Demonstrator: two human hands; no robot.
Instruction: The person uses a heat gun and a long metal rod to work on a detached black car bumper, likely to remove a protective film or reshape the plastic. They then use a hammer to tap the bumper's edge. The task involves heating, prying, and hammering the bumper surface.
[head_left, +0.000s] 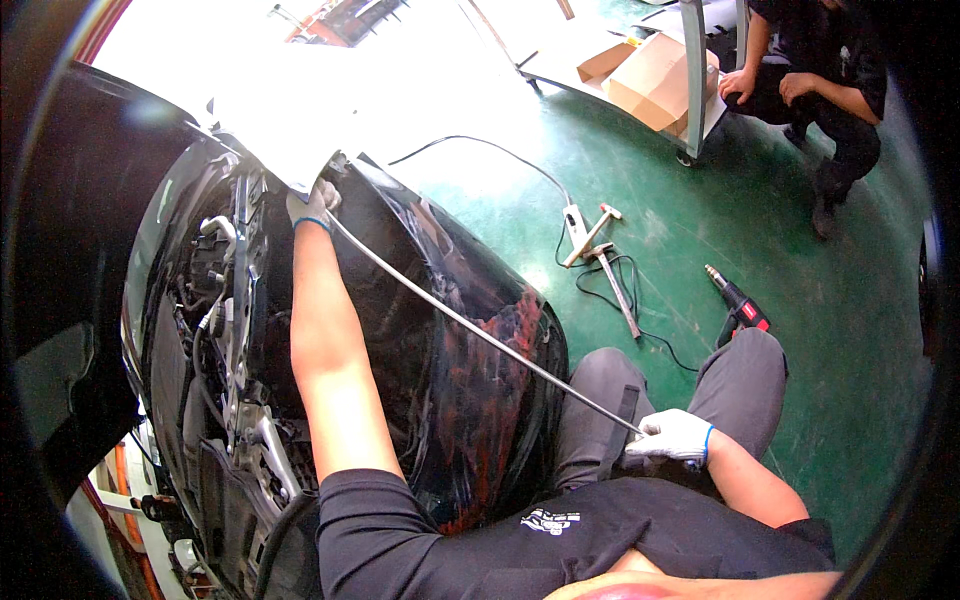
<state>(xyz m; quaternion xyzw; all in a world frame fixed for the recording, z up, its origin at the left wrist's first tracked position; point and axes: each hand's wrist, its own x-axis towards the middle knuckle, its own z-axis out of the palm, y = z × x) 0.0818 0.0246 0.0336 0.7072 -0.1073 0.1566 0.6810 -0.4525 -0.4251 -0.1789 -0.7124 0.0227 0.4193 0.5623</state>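
A long thin metal rod slants across the black car's front corner. At its near end my right hand, in a white glove with a blue cuff, is closed round it. My left hand, gloved the same way, reaches over the car's open engine bay. Its fingers are closed at the rod's far end, partly hidden beside a bright white sheet-like piece. Beneath the rod, the black body panel carries rusty red smears. Bare metal brackets and hoses show in the engine bay.
On the green floor lie a heat gun, a hammer, a white power strip and a black cable. A wheeled cart bears a cardboard box. Another person crouches beside it. The raised hood stands left.
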